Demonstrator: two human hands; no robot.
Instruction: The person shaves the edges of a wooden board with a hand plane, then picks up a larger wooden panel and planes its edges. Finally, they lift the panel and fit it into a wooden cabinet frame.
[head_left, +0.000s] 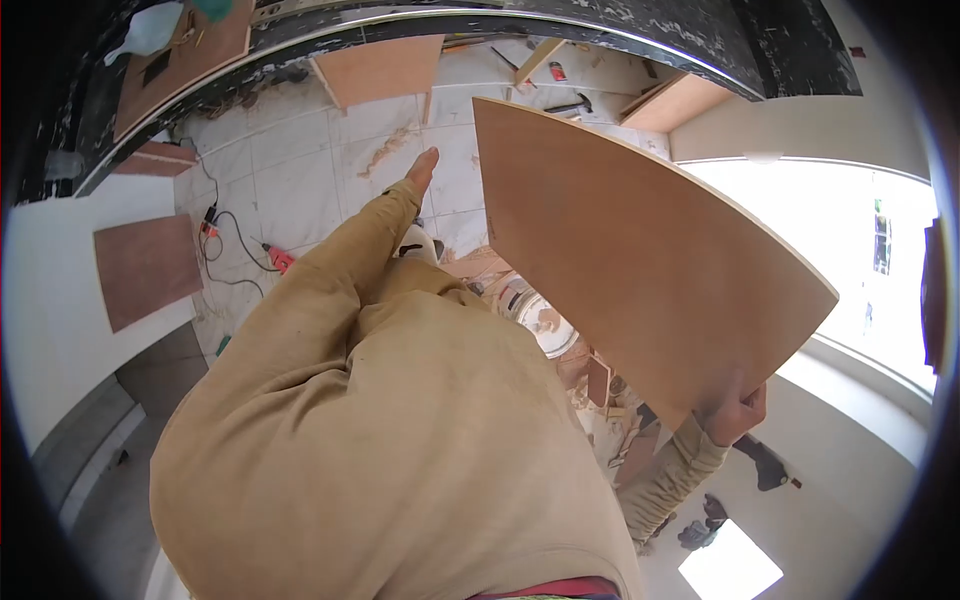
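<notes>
My right hand [735,408] grips the lower right edge of a large brown plywood panel [630,250]. The panel is held tilted up off the floor on my right side, its thin pale edge facing up and away. My left hand [424,169] is stretched out in front over the tiled floor, a gap away from the panel's left edge. Its fingers look extended, and nothing shows in it. Part of the right fingers is hidden behind the panel.
A red power tool [279,259] with a black cord lies on the floor at left. A hammer [572,106] lies beyond the panel. A white bucket [545,322] and wood scraps are beside my body. Another brown board [148,270] leans at left, below a dark counter [640,30].
</notes>
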